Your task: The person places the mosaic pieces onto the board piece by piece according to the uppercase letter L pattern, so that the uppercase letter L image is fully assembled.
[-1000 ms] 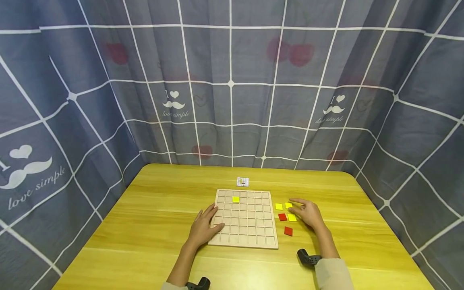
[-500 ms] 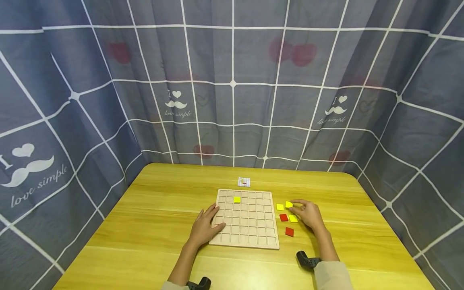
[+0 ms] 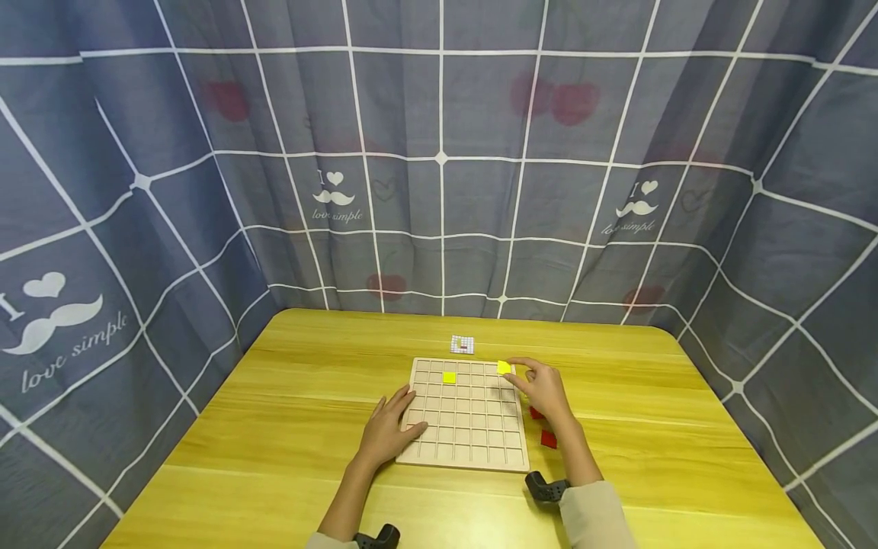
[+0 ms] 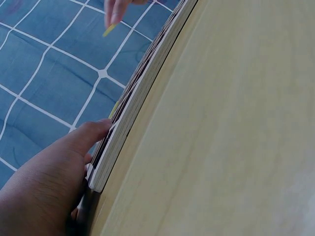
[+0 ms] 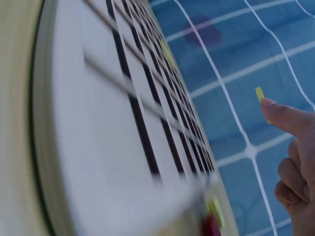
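Note:
A pale wooden grid board [image 3: 463,442] lies on the table. My left hand [image 3: 387,438] rests at its left edge, fingers extended along the side and thumb over the top surface. Between thumb and index finger, my right hand [image 3: 547,389] pinches a yellow square tile [image 3: 504,367] over the board's far right corner. The right wrist view shows this tile [image 5: 260,93] raised above the board, its other fingers curled in. Another yellow tile [image 3: 449,377] sits in a cell near the board's far side.
Red tiles [image 3: 549,439] lie right of the board, partly behind the right forearm. A yellow tile [image 5: 216,211] shows there in the right wrist view. Beyond the board lies a small printed grid card [image 3: 463,345]. A checked curtain [image 3: 473,198] hangs around the table [image 3: 329,358].
My right hand has picked up a yellow tile from the group on the right and carried it left, over the board's far right corner. The left hand stays in place.

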Demonstrator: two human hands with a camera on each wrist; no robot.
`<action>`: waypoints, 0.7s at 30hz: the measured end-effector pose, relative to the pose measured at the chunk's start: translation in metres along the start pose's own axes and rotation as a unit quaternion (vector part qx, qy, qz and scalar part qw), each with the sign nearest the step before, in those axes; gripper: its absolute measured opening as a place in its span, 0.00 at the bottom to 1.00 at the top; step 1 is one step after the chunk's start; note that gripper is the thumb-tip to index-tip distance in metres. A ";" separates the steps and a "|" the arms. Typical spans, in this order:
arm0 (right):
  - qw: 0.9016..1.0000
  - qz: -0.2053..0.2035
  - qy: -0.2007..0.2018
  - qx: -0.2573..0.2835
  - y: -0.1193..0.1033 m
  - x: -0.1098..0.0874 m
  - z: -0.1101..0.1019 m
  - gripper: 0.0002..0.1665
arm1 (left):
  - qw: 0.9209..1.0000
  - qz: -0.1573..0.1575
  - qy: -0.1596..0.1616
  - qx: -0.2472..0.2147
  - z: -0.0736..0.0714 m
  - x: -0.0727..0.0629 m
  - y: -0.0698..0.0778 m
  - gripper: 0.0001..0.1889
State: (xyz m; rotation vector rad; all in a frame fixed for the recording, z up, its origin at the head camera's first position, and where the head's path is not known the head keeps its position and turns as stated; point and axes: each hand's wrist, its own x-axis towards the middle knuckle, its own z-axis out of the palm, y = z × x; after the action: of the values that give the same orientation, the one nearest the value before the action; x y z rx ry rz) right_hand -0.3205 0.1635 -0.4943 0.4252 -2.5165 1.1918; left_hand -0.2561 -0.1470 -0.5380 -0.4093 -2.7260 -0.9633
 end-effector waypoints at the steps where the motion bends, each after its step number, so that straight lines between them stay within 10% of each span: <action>1: 1.000 -0.006 -0.001 0.001 -0.004 0.002 0.005 0.19 | 1.000 0.000 0.000 0.000 0.000 0.000 0.000 0.34; 21: 0.995 -0.019 -0.098 -0.002 -0.028 0.005 0.085 0.17 | 1.000 0.008 0.000 0.007 -0.002 -0.001 0.001 0.35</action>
State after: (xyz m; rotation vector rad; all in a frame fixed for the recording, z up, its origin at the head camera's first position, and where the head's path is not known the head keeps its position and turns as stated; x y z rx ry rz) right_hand -0.3278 0.0786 -0.5240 0.6142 -2.6611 1.1830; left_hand -0.2551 -0.1477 -0.5367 -0.4285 -2.7225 -0.9404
